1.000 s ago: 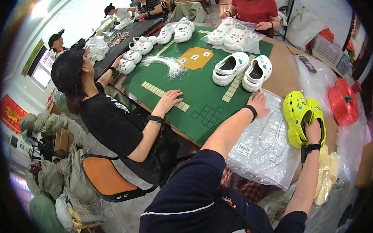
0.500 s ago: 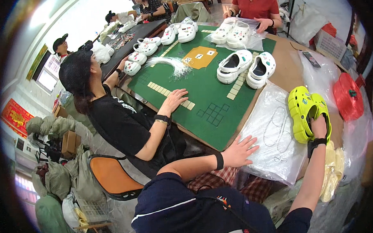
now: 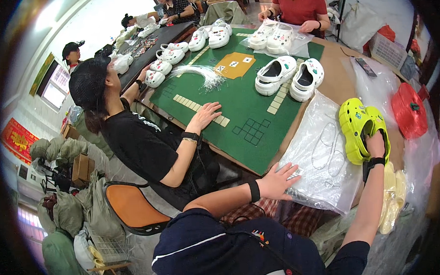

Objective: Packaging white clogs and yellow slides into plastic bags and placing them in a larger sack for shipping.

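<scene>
My left hand (image 3: 278, 182) lies flat with its fingers spread, at the left edge of a clear plastic bag (image 3: 314, 159) with shoe outlines printed on it. At the right, my right hand (image 3: 375, 144) reaches into the openings of a pair of lime-green clogs (image 3: 354, 124) decorated with small charms. It grips the pair where the two shoes meet, though its fingertips are hidden inside. The clogs stand over the bag's right edge. Beyond the bag sit two white clogs (image 3: 276, 78) with dark insides and charms.
A green mat (image 3: 189, 100) covers much of the table and bears several white clogs and a bundle of clear strands (image 3: 205, 76). A co-worker in black (image 3: 137, 140) sits at my left; another in red (image 3: 300, 8) sits opposite. A red twine roll (image 3: 408, 112) and a phone-like device (image 3: 366, 67) are at the right.
My left hand has shifted slightly left and down toward the bag's near left edge. My right hand stays at the lime-green clogs. The hands of the person in red have moved a little.
</scene>
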Demonstrator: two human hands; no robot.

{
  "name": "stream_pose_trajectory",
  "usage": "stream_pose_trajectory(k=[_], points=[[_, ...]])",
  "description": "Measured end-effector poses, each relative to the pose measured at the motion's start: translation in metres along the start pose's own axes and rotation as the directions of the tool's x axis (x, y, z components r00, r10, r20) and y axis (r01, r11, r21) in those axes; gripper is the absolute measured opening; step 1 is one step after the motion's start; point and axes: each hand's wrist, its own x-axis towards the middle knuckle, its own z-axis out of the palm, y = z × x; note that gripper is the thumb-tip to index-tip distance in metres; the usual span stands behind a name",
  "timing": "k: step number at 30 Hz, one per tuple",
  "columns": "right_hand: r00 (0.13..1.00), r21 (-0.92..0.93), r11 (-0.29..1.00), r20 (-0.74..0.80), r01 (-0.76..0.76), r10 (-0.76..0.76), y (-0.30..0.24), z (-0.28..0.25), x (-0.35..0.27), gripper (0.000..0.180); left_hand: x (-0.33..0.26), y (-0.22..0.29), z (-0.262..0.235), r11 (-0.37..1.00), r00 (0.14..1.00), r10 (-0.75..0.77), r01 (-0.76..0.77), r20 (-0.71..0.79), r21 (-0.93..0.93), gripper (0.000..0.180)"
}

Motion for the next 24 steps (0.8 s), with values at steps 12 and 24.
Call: stream_pose_trajectory(k=[12,24], points=[[0.999,-0.003,1.0,0.027,-0.026,0.026,-0.005,-0.004,-0.002,0.04,0.0,0.003,0.004,0.999,0.999,-0.03,0.03,0.039,0.013,0.099],[0.999,-0.023,0.999,0.019,-0.04,0.041,-0.006,-0.002,-0.003,0.041,0.0,0.003,0.002,0.999,0.996,-0.038,0.037,0.082,0.017,0.101]])
